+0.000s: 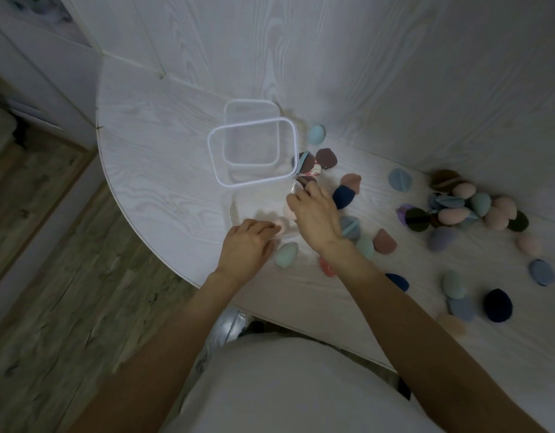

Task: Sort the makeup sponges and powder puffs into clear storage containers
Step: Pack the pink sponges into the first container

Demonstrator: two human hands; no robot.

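A low clear container (231, 210) sits near the table's front edge with pale pink sponges (283, 228) inside. My left hand (245, 245) grips its near rim with curled fingers. My right hand (313, 214) hovers over the container's right side with its fingers spread and relaxed, and another pink sponge (289, 213) shows just under it. Behind stand two empty clear containers (212, 151), one partly in front of the other. Sponges and powder puffs lie scattered to the right, among them a mint sponge (287, 255) and a navy puff (343, 196).
A dense pile of sponges and puffs (466, 207) lies at the far right by the wall. The white table (151, 170) has a curved left edge with wooden floor below. White panelled walls close the back and right.
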